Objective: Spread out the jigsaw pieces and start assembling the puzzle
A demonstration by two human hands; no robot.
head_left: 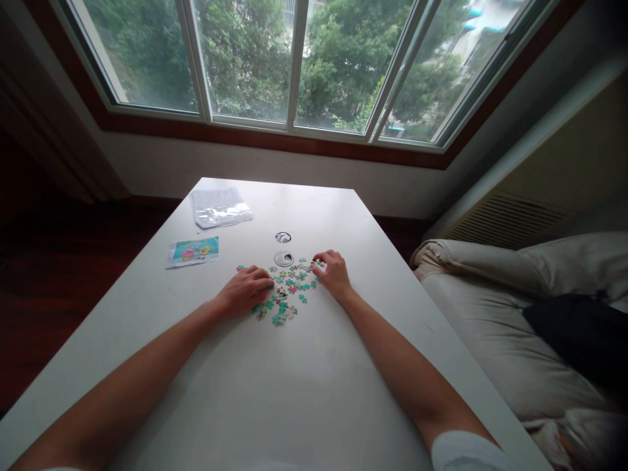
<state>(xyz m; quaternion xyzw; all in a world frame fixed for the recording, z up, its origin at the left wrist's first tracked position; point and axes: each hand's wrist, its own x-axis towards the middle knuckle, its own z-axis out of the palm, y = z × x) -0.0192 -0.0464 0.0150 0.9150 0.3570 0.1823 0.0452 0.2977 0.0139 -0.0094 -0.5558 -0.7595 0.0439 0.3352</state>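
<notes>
Small jigsaw puzzle pieces (292, 288), mostly teal with some pink and yellow, lie loose in a spread on the white table (294, 392). My left hand (249, 286) rests palm down over the left side of the pieces, its fingers stretched out and covering some. At the upper right of the spread, my right hand (334, 272) is curved, with thumb and forefinger apart around a few pieces. Nothing is visibly held in either hand. A printed picture sheet (195, 252) with cartoon figures on teal lies left of the pieces.
Beyond the pieces, two round black-and-white marks (283, 237) show on the tabletop. A clear plastic bag (222, 207) lies at the far left of the table. To the right stands a pale sofa (471, 314) with a dark cloth (574, 333). A window (294, 65) is ahead.
</notes>
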